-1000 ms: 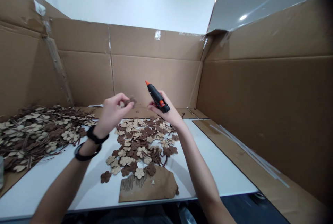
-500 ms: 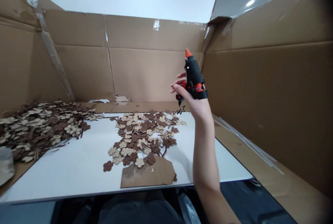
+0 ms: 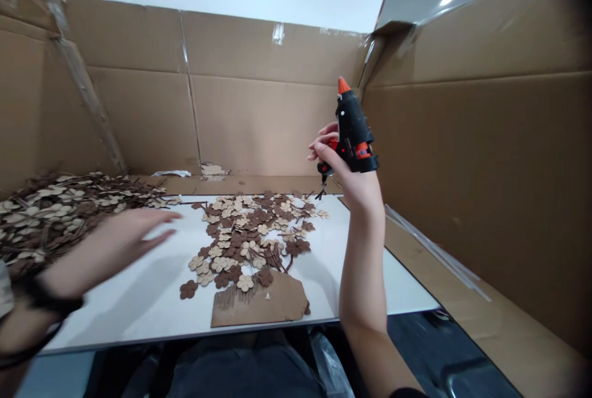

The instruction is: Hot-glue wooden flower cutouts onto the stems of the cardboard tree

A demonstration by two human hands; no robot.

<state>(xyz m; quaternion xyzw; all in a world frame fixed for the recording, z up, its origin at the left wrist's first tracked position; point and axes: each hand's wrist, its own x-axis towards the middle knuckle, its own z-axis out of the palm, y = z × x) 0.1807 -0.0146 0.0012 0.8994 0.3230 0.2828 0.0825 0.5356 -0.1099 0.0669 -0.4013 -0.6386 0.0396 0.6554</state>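
My right hand (image 3: 343, 166) is wrapped around a black and orange glue gun (image 3: 354, 126), its orange nozzle pointing up, raised above the table's far right part. Blurred by motion, my left hand (image 3: 134, 231) reaches in from the left with thumb and fingers apart and nothing between them. It is over the white table (image 3: 157, 305), between two groups of flower pieces. Brown and cream flower cutouts (image 3: 250, 231) with thin stems lie spread in the middle. At their near edge rests a torn cardboard piece (image 3: 263, 306), partly under some flowers.
A larger heap of flower pieces (image 3: 69, 200) lies at the left. Cardboard walls (image 3: 259, 120) enclose the table at the back and sides. Clear glue sticks (image 3: 439, 253) lie along the right side. A crumpled plastic bag (image 3: 330, 364) hangs by my lap.
My left hand has come into view from the left, over the table. The glue gun stays raised in my right hand, slightly further right in the picture. The view has shifted a little.
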